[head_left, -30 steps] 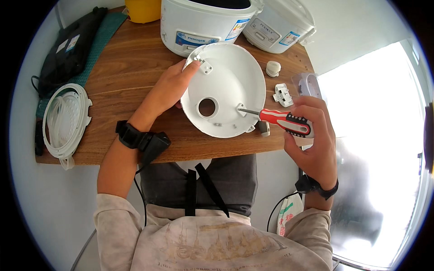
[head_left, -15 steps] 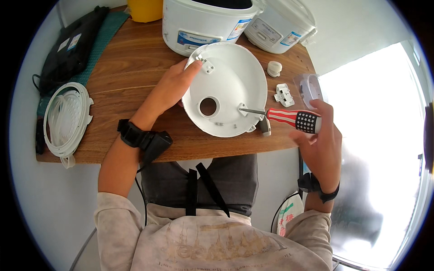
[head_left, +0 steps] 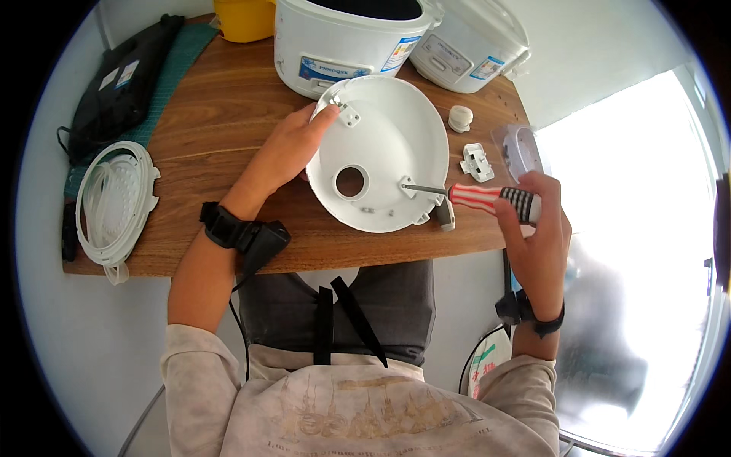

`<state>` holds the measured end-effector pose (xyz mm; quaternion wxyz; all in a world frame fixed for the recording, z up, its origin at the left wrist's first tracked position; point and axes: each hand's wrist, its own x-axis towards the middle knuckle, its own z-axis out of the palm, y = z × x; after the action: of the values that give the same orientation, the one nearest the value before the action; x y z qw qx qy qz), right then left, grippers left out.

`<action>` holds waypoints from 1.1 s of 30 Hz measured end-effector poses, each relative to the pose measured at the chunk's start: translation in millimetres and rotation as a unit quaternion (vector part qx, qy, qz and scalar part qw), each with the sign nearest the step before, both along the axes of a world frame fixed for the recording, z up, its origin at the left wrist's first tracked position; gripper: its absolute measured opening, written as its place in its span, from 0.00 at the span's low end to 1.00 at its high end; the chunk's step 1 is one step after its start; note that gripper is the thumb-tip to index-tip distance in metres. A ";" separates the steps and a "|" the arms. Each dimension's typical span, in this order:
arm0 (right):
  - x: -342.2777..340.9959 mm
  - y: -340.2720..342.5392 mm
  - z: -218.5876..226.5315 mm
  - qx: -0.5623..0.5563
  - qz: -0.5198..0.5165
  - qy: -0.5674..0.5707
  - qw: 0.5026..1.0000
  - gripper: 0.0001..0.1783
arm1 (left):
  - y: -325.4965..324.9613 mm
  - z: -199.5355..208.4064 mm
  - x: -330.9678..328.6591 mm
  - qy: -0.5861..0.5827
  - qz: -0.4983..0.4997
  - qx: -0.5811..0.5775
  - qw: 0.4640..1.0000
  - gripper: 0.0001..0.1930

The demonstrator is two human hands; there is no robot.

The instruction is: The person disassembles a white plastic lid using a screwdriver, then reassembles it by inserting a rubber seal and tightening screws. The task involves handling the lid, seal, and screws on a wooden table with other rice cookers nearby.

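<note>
A round white rice cooker lid shell [head_left: 388,145] stands tilted on the table, its hollow inner side toward me, with a round hole low on its left. My left hand [head_left: 293,145] grips its left rim, thumb inside beside a small white bracket [head_left: 348,116]. In my right hand [head_left: 537,232] is a screwdriver [head_left: 476,196] with a red-and-white striped handle, thumb and fingers closed around the handle's end. Its shaft points left, and the tip meets a small mount [head_left: 408,186] at the shell's lower right. Several tiny pieces [head_left: 369,210] lie inside near the lower rim.
Two white rice cookers [head_left: 346,46] stand at the back. To the right lie a round white cap [head_left: 461,118], a white latch-like part [head_left: 477,162] and a clear plastic dish [head_left: 521,151]. A white ring-shaped lid part [head_left: 114,206] and a black bag-like item [head_left: 126,80] are at left.
My right thumb has come up onto the screwdriver handle, and the handle has turned, showing more stripes. The shell and my left hand stay nearly in place.
</note>
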<state>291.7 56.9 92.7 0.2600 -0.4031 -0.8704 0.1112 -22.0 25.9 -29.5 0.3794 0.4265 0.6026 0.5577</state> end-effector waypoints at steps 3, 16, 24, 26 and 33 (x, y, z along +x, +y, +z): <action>5.3 3.1 -4.8 0.033 0.093 0.032 0.995 0.21 | 0.0 -1.3 1.7 -0.004 0.003 0.007 1.000 0.30; 18.0 -0.3 -6.0 -0.062 0.057 0.173 0.981 0.24 | -0.3 4.8 -8.4 0.177 0.042 -0.072 0.981 0.34; 25.9 16.4 -11.0 -0.137 0.049 0.204 0.968 0.25 | -1.8 19.8 -12.6 0.247 0.129 -0.075 0.957 0.28; 25.4 16.9 -11.3 -0.142 0.052 0.209 0.966 0.25 | 0.1 18.3 -13.1 0.264 0.151 0.006 0.953 0.21; 18.1 20.5 -20.6 -0.153 0.084 0.266 0.948 0.25 | -10.8 34.5 6.3 0.324 -0.064 0.140 0.934 0.10</action>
<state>309.8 77.4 72.1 0.4075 -0.3194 -0.7726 0.3674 -15.8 15.1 4.9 0.1348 0.6702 0.5806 0.4423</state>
